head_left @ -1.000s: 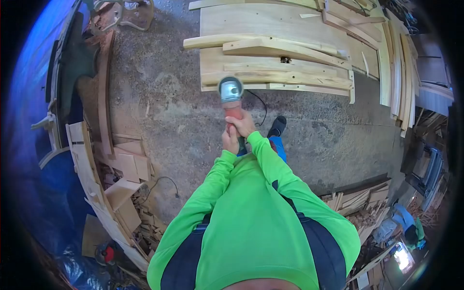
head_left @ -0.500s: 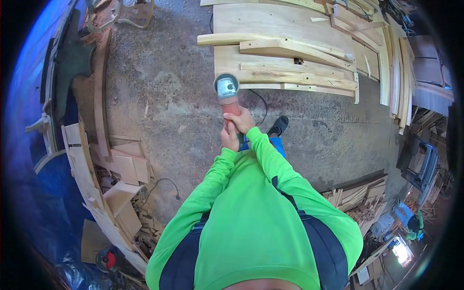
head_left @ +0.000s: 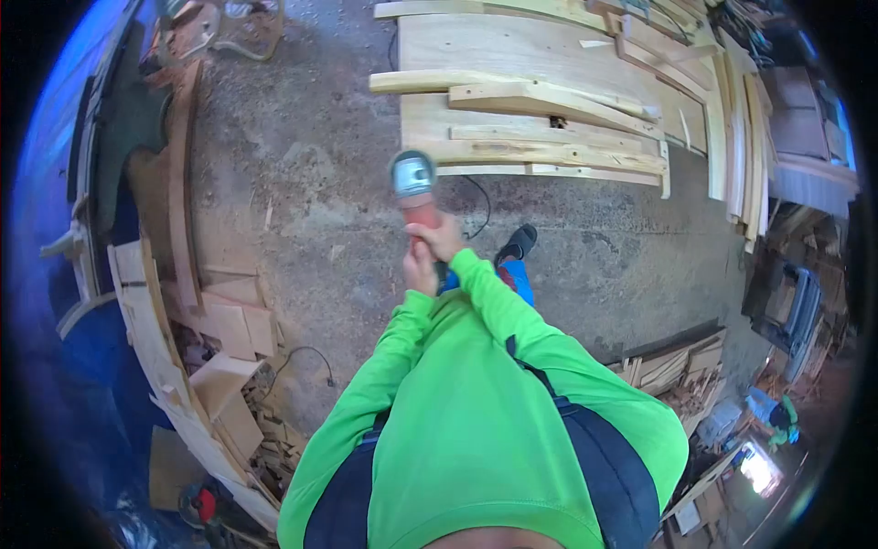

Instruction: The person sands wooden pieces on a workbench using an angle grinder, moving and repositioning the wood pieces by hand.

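An angle grinder (head_left: 420, 209) with a red body and a silver head points away from me, its round disc end uppermost in view. My right hand (head_left: 437, 237) is wrapped around the red body from the right side. Lower down, my left hand (head_left: 421, 269) is closed on the rear part of the grinder, some of its fingers hidden. The disc end is just off the left corner of a low stack of pale boards (head_left: 549, 151) and appears apart from it. A dark cord (head_left: 486, 206) curves over the floor beside the grinder.
Beneath me is a dusty concrete floor (head_left: 338, 238). On the left stand a wooden panel wall (head_left: 146, 311) and scrap pieces (head_left: 242, 325). Offcuts (head_left: 677, 366) are piled at the right. Long boards (head_left: 732, 137) lie upper right. Another person (head_left: 777, 416) is at far lower right.
Both hands and the grinder have shifted slightly left and down in view. The boards and floor also sit a little further left. The grip on the grinder looks the same.
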Demonstrator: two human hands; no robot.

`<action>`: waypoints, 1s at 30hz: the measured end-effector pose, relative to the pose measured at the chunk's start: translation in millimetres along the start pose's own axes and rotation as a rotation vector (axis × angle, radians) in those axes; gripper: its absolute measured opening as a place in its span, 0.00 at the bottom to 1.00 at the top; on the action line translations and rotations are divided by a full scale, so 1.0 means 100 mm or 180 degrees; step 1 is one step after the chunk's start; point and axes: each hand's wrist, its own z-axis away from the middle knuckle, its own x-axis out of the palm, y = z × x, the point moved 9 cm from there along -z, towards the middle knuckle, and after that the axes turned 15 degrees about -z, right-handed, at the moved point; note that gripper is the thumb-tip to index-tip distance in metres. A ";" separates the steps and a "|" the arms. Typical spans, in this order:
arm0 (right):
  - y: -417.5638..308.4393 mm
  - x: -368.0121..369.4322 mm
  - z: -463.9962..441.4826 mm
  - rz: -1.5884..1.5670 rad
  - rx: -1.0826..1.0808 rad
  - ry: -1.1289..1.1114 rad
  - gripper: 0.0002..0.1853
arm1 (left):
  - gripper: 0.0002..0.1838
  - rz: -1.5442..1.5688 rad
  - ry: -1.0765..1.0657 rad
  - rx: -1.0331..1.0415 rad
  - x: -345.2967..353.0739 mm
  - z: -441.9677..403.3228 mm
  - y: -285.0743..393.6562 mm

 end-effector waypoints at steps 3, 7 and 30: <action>0.02 0.03 -0.01 -0.0129 -0.0102 0.0069 0.20 | 0.35 -0.0049 -0.0180 -0.0081 0.05 -0.03 -0.07; 0.12 -0.45 0.11 -0.0537 0.0109 0.0476 0.19 | 0.35 -0.0468 -0.0631 0.0022 0.36 -0.02 0.03; -0.28 -1.67 0.40 -0.1296 -0.0067 0.1040 0.16 | 0.29 -0.0678 -0.1111 0.0278 1.54 0.08 0.45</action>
